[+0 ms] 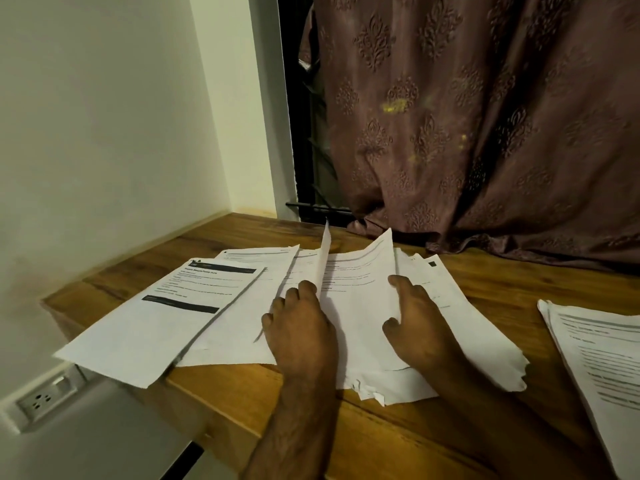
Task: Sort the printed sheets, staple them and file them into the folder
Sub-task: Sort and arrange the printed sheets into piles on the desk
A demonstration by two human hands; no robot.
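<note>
Head view, left hand (300, 327) pinching raised sheet (325, 261)

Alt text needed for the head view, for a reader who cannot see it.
Both hands work through loose printed sheets on a wooden table: the left hand lifts one sheet's edge, the right hand rests on the pile. A separate stack lies far right.

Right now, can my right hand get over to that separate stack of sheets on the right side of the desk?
Probably yes. The right hand rests on the middle pile, and only bare wooden desk lies between it and the right-hand stack.
</note>
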